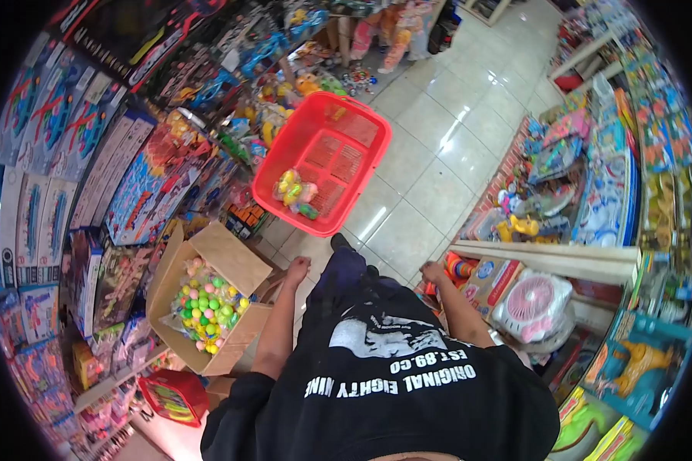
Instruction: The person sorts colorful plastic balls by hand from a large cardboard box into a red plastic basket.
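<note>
My left hand [298, 270] hangs beside my leg with its fingers curled in, and no object shows in it. To its left stands an open cardboard box [234, 257] with bags of colourful plastic balls [210, 311] inside. My right hand [432, 272] is low on the other side, also curled closed with nothing visible in it. It is nearest to a colourful striped toy [459, 266] by the right shelf. Ahead of my feet a red plastic basket [373, 165] rests on the floor, holding a few bagged small toys [294, 192] at its near left corner.
Boxed toys [154, 188] crowd shelves on the left. On the right, a low shelf [546, 252] carries packaged toys, with a wrapped pink fan [532, 301] near my right arm. A tiled aisle [430, 146] runs ahead. A red container [175, 396] sits behind the cardboard box.
</note>
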Available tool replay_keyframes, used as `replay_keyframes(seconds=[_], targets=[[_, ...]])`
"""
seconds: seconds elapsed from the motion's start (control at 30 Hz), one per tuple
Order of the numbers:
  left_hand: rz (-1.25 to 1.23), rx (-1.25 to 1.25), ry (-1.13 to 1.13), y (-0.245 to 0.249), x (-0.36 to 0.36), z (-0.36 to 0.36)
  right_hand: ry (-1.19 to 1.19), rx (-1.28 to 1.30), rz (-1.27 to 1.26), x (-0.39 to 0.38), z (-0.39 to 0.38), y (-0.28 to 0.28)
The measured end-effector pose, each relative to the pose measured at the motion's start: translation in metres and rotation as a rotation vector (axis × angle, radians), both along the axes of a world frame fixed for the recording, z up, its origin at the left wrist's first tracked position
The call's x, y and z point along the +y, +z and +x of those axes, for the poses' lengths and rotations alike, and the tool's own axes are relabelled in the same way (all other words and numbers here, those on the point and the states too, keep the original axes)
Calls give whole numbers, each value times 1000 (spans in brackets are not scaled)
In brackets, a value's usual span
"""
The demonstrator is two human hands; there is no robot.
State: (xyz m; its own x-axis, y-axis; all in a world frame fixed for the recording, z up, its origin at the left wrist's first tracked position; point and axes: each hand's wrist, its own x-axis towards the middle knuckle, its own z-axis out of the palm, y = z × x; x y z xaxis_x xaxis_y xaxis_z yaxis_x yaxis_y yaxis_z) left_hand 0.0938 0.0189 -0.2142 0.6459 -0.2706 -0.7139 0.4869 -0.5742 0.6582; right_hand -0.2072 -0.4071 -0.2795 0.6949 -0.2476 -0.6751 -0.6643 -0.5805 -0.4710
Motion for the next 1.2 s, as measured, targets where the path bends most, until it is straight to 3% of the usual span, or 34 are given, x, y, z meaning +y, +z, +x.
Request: replay_keyframes(seconds=[0.07, 0.1, 0.17, 0.2, 0.27, 0.3, 0.33, 0.37, 0.43, 0.5, 0.57, 0.6, 0.67, 0.7, 0.77, 0.8, 0.87, 0.97, 1.0, 1.07, 1.2], targets=[[-96, 13, 201, 5, -14, 16, -431, 66, 112, 5, 83, 85], [-97, 11, 226, 5, -21, 28, -437, -52, 127, -2, 111, 90], [-180, -190, 537, 3, -35, 48, -464, -304, 135, -12, 164, 114], [-176, -184, 551, 11, -42, 54, -483, -436, 129, -12, 190, 137], [-482, -378, 937, 52, -60, 82, -528, -672, 6, -12, 242, 169], [-470, -373, 953, 69, -61, 89, -508, -798, -83, -4, 267, 197], [-302, -573, 875, 86, -61, 100, -483, -928, -169, 4, 295, 223], [-123, -758, 786, 104, -61, 107, -466, -916, -156, 10, 318, 236], [-94, -858, 769, 152, -72, 117, -364, -1033, -48, 19, 358, 249], [-66, -961, 752, 187, -86, 122, -248, -985, 49, 33, 393, 254], [5, -975, 588, 202, -99, 126, -135, -936, 148, 46, 423, 248], [24, -972, 607, 200, -109, 128, -49, -778, 194, 52, 437, 241], [-307, -608, 721, 188, -131, 127, 65, -603, 253, 66, 457, 219], [-291, -610, 750, 179, -142, 128, 129, -576, 294, 73, 466, 198], [-454, -299, 991, 154, -158, 131, 258, -539, 397, 87, 477, 171], [-443, -304, 1022, 131, -157, 132, 285, -528, 411, 96, 482, 164], [-457, -247, 835, 90, -152, 134, 273, -262, 636, 113, 492, 152], [-478, -168, 820, 127, -153, 138, 392, -180, 661, 134, 497, 91], [-467, -173, 839, 114, -155, 139, 409, -163, 654, 140, 499, 82], [-346, -186, 1075, 77, -157, 140, 526, -67, 594, 145, 510, 106], [-485, -169, 1077, 92, -151, 136, 768, 183, 433, 147, 523, 160]])
